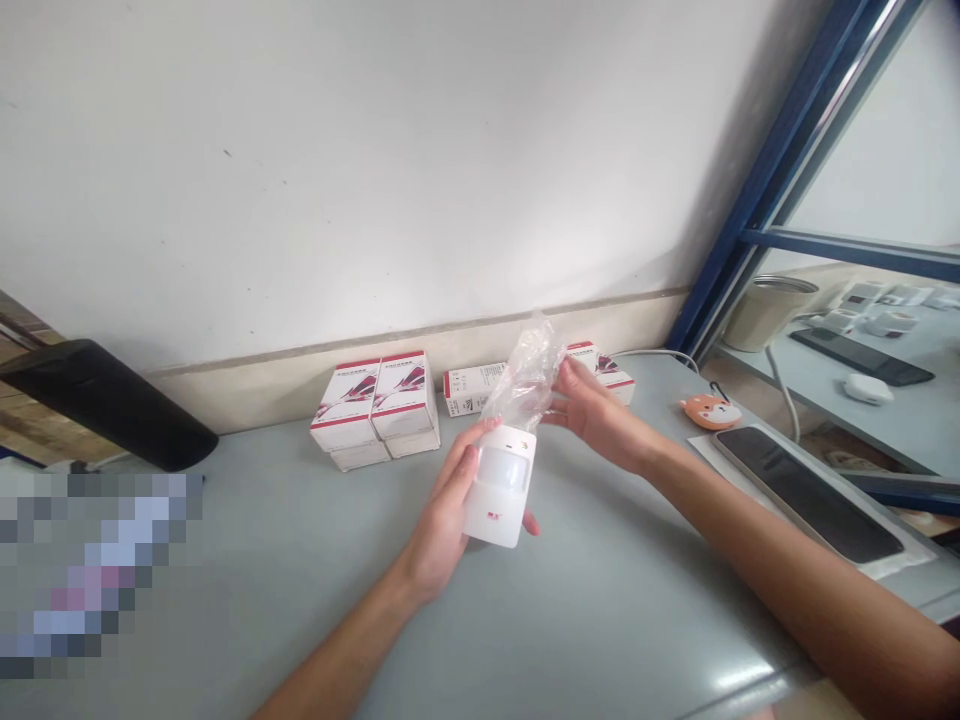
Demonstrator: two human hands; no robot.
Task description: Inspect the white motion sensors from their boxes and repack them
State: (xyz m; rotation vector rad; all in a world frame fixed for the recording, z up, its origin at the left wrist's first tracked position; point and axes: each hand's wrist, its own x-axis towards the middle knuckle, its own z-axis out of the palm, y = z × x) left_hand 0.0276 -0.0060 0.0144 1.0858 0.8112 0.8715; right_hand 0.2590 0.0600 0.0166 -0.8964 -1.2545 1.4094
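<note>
The left hand point(441, 515) clasps the sensor point(496, 508) above the surface point(300, 590). The right hand point(596, 415), fingers bent, is at the edge of the bag point(521, 375) rising from the sensor's top; I cannot tell if it pinches. Beyond, 2 boxes point(405, 385) top a stack point(365, 456).

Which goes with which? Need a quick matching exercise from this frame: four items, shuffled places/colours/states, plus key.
Column 1
1. white device
2. plastic bag
3. small case with an animal face
4. dark flat slab

Column 2
A. orange and white
B. lying on a pale backing at the right of the desk
C. held in the left hand
D. see-through and crumpled, at the right hand

Pairs: 1-C, 2-D, 3-A, 4-B
</note>
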